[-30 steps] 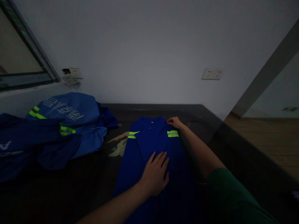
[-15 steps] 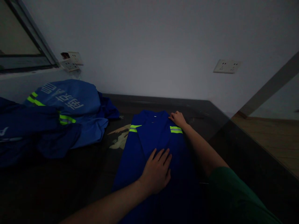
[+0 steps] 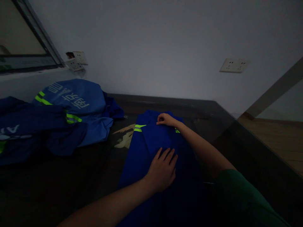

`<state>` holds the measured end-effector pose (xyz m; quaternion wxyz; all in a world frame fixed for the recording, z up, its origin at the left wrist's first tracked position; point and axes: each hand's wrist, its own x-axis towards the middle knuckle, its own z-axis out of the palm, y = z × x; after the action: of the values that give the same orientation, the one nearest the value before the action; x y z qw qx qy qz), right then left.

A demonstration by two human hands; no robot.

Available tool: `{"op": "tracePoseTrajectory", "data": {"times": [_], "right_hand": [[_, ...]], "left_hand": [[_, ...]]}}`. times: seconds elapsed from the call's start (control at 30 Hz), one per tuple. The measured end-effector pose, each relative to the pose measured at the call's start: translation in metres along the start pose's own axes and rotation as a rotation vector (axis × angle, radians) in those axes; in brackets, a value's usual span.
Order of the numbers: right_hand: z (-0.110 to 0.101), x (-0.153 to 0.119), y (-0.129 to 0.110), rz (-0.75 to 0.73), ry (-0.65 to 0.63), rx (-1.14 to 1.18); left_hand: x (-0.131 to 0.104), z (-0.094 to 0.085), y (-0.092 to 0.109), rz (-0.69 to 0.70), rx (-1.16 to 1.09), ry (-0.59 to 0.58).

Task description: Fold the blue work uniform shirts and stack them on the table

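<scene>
A blue work jacket (image 3: 137, 157) with yellow-green reflective bands lies lengthwise on the dark table, collar toward the wall. One sleeve seems folded across its front. My left hand (image 3: 163, 170) rests flat on the jacket's middle, fingers spread. Near the collar, my right hand (image 3: 165, 120) has thumb and forefinger brought together at the upper edge of the folded cloth. That hand and its forearm cover part of the collar and the right-hand reflective band. The jacket's lower part fades into shadow.
Several crumpled blue garments (image 3: 82, 94) with reflective bands and white lettering are heaped on the left. The dark table (image 3: 199, 108) meets a pale wall bearing a socket plate (image 3: 234, 65). More sockets (image 3: 77, 61) sit by the window at left. Wooden floor (image 3: 272, 132) shows at right.
My right hand has moved left from the jacket's right shoulder to the collar area, and its fingers have curled into a pinch. My left hand stays flat on the jacket.
</scene>
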<state>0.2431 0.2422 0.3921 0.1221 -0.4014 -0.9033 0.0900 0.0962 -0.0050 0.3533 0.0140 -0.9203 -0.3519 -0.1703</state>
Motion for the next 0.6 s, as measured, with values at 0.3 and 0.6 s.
{"op": "tracePoseTrajectory", "data": {"times": [0.3,0.6], "right_hand": [[0.015,0.005,-0.003,-0.01,0.005,-0.151],[0.016,-0.019,-0.04,0.127,0.276,-0.356]], "left_hand": [[0.001,-0.002,0.0,0.027,0.016,0.027],[-0.002,0.01,-0.002,-0.104,-0.033,-0.019]]}}
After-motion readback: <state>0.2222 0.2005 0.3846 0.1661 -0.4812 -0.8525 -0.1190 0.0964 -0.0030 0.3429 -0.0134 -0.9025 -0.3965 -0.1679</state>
